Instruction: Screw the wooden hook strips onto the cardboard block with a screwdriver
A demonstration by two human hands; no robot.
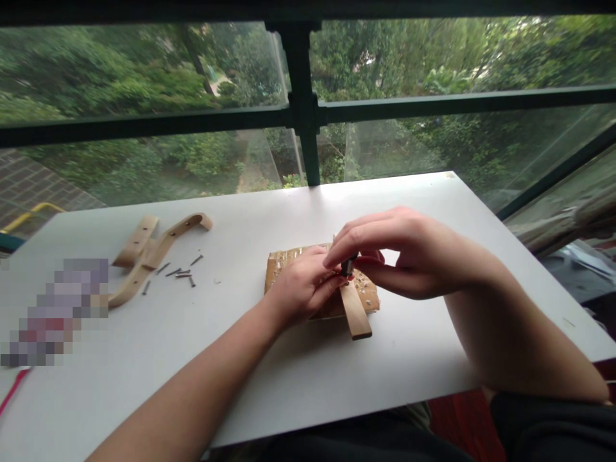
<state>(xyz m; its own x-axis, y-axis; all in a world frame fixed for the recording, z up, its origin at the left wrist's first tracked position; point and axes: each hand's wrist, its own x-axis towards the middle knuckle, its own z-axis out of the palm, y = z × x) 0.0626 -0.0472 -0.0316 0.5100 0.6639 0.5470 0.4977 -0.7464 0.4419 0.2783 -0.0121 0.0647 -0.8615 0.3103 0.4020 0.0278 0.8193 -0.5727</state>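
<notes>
A light wooden strip point(357, 314) lies across a brown block with a scuffed, flaking top point(369, 292), its near end jutting past the block's front edge. My right hand point(409, 256) arches over the strip, thumb and fingers closed round a small dark cylindrical tool point(348, 265) that stands roughly upright on the wood. Fingers hide most of this tool, so its exact kind does not show. From the left, my left hand point(303, 282) rests over the block with its fingers pinched together at the tool's lower end; what they grip there is hidden.
Several dark screws point(183, 273) lie scattered at the left of the white table point(269, 385). Beyond them are curved wooden pieces with holes point(168, 237) and a flat wooden piece point(137, 240). A blurred-out object point(58, 314) sits at far left. Windows point(308, 102) border the far edge.
</notes>
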